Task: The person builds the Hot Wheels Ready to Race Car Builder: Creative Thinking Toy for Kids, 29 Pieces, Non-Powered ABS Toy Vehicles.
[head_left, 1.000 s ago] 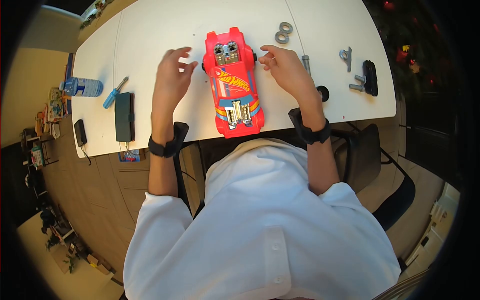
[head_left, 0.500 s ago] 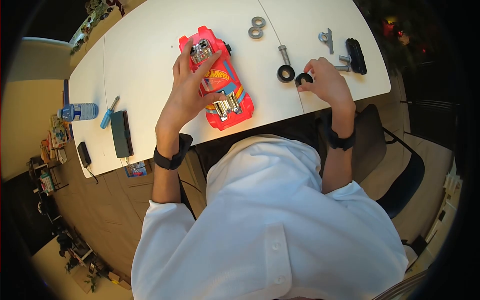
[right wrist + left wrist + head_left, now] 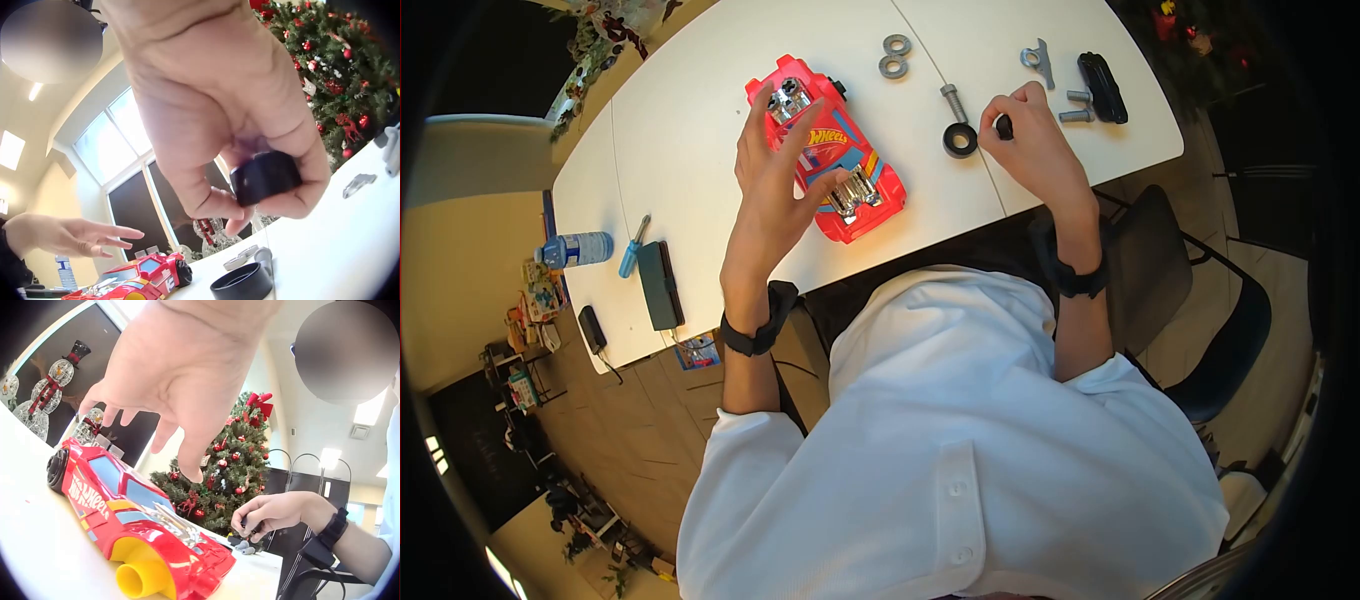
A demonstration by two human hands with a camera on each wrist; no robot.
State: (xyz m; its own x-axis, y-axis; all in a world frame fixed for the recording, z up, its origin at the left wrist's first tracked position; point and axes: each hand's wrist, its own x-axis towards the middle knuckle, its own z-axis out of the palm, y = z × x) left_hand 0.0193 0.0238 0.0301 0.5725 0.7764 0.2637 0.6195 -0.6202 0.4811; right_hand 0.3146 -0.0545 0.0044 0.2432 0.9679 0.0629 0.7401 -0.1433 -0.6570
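Observation:
A red toy car (image 3: 830,150) lies on the table, a black wheel (image 3: 58,470) on its far end and a bare yellow hub (image 3: 140,578) at the near end. Over the car the left hand (image 3: 772,190) is spread; the left wrist view shows its fingers (image 3: 164,434) above the body, apart from it. The right hand (image 3: 1040,145) pinches a black ring-shaped wheel (image 3: 265,178) between thumb and fingers, above the tabletop. Another black wheel (image 3: 960,140) rests on the table beside a grey bolt (image 3: 952,100), left of the right hand.
Two grey washers (image 3: 894,56) lie behind the car. At the right are a grey wrench-like piece (image 3: 1038,62), grey bolts (image 3: 1076,116) and a black case (image 3: 1103,88). At the left stand a blue screwdriver (image 3: 634,248), a dark phone case (image 3: 660,286) and a bottle (image 3: 576,249).
The right hand has gone from beside the car to the black wheel, taken hold of it and raised it. The left hand has come over the car, which now lies slanted.

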